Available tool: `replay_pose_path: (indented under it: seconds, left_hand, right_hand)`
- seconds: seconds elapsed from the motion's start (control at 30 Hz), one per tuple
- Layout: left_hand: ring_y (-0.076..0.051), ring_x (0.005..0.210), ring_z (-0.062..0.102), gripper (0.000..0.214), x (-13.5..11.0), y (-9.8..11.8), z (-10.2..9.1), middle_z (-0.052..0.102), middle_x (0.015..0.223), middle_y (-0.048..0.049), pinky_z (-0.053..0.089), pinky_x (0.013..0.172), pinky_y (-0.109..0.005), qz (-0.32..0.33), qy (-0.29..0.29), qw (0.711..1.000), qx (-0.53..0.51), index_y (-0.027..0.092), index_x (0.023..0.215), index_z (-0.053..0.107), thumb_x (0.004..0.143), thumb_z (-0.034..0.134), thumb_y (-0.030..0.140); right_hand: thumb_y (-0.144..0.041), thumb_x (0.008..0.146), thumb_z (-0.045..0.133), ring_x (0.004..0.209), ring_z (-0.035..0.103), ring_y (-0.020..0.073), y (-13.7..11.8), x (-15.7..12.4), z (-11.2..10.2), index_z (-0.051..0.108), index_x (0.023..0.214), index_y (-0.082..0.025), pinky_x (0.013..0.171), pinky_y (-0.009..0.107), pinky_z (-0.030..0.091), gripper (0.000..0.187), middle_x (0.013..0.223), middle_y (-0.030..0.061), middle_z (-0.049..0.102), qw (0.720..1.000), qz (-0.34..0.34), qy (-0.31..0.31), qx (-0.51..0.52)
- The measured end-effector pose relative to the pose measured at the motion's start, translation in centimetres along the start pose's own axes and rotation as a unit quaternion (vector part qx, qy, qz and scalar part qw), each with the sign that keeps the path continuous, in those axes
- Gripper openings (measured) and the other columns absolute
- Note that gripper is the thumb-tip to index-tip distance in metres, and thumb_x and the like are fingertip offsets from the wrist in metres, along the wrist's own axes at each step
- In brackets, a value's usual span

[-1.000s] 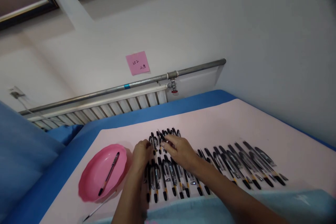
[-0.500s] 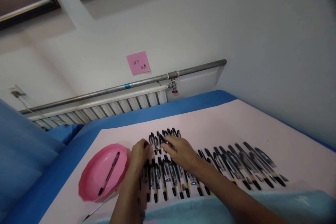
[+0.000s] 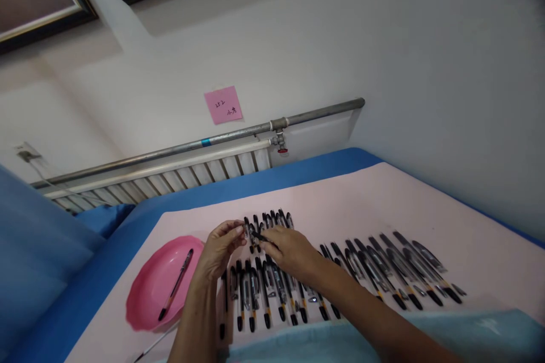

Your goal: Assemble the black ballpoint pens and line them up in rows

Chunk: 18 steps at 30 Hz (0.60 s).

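My right hand [image 3: 292, 249] is closed on a dark pen part [image 3: 258, 236], which points left toward my other hand. Facing it, my left hand [image 3: 222, 247] has its thumb and fingers drawn together beside the left end of the far row of pens [image 3: 279, 219]. What sits in that pinch is too small to make out. Below both hands runs a nearer row of clear pens with black ends [image 3: 266, 295]. Small loose pen pieces lie among them. My right forearm covers part of the rows.
At the left stands a pink scalloped bowl [image 3: 138, 295] with one pen [image 3: 176, 283] in it. A thin white refill [image 3: 155, 345] lies by the bowl. More pens [image 3: 395, 269] lie on the right. A radiator [image 3: 191, 177] and pipe [image 3: 323, 110] line the wall.
My left hand has turned, so its thumb and fingers now show beside the far row. The right hand's dark pen part has tipped lower, toward the left hand.
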<state>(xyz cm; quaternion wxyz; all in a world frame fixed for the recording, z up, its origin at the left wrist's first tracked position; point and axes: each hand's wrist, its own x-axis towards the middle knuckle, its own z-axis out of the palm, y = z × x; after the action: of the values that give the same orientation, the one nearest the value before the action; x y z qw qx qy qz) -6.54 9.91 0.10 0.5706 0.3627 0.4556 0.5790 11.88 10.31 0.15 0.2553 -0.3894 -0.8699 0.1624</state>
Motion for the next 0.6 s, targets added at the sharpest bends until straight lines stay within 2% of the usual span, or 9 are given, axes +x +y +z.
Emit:
replay_pose_path:
  seconds: [0.23, 0.4, 0.6]
  left_hand:
    - [-0.010, 0.058, 0.056, 0.023, -0.09, 0.02, 0.02, 0.063, 0.067, -0.0031, 0.046, 0.060, -0.024, -0.011, -0.028, 0.998, 0.051, 0.013, 0.074, 0.068, 0.053, 0.075, 0.020]
    - [-0.009, 0.056, 0.054, 0.021, -0.23, 0.18, -0.08, 0.064, 0.070, -0.0037, 0.046, 0.061, -0.024, -0.004, -0.036, 0.993, 0.114, 0.014, 0.073, 0.069, 0.054, 0.074, 0.020]
    - [-0.009, 0.057, 0.054, 0.022, -0.05, -0.23, 0.46, 0.061, 0.062, -0.0024, 0.047, 0.060, -0.023, -0.010, -0.022, 0.999, 0.040, 0.011, 0.075, 0.068, 0.058, 0.072, 0.025]
  right_hand:
    - [-0.026, 0.087, 0.041, 0.080, 0.054, 0.0156, 0.22, -0.05, 0.15, 0.059, 0.091, -0.019, 0.066, 0.024, 0.035, 0.020, 0.085, 0.0047, 0.060, 1.000, 0.001, -0.010, -0.002]
    - [-0.026, 0.086, 0.042, 0.074, 0.054, 0.0151, 0.01, -0.04, 0.08, 0.059, 0.088, -0.020, 0.061, 0.024, 0.033, 0.019, 0.083, 0.0044, 0.059, 0.998, 0.025, -0.024, -0.049]
    - [-0.026, 0.087, 0.040, 0.075, 0.054, 0.0152, -0.37, -0.17, 0.58, 0.058, 0.089, -0.020, 0.062, 0.024, 0.033, 0.018, 0.084, 0.0043, 0.058, 0.998, 0.032, -0.008, -0.051]
